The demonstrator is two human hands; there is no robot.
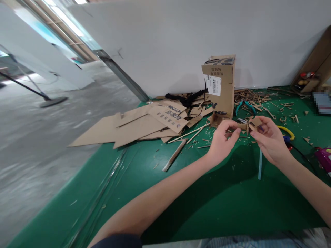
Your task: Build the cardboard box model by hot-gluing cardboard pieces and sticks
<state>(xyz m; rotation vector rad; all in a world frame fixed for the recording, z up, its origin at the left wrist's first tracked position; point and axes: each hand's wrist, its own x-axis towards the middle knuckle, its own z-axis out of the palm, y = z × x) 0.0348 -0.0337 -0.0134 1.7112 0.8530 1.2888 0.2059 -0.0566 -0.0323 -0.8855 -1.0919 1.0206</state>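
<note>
Dark sleeve at bottom of view, left arm. Green tabletop next, near edge just in front of the person's light-blue clothing.

Blue strip lies below the right hand, pointing at the near edge. Purple object cut off by the frame on the right; can't tell what. Flat pale stick lies at a slant, left of the left hand.

Hands are up over the right part of the tabletop, both gripping. Left hand: thumb and fingers pinch a small cardboard strip. Right hand: fingers close on a cardboard flap, just beside the strip. Can't tell if the two are joined.

Yellow handle just right of the right hand. Two thin wooden sticks left of the left hand. Cardboard sheets overlap at the left edge, one sticking out past it.

Teal-handled pliers sit beyond the hands. Carton stands upright toward the far edge, label facing us. Black bundle and cardboard scraps along the far edge; open box at the far right corner. White wall behind.
</note>
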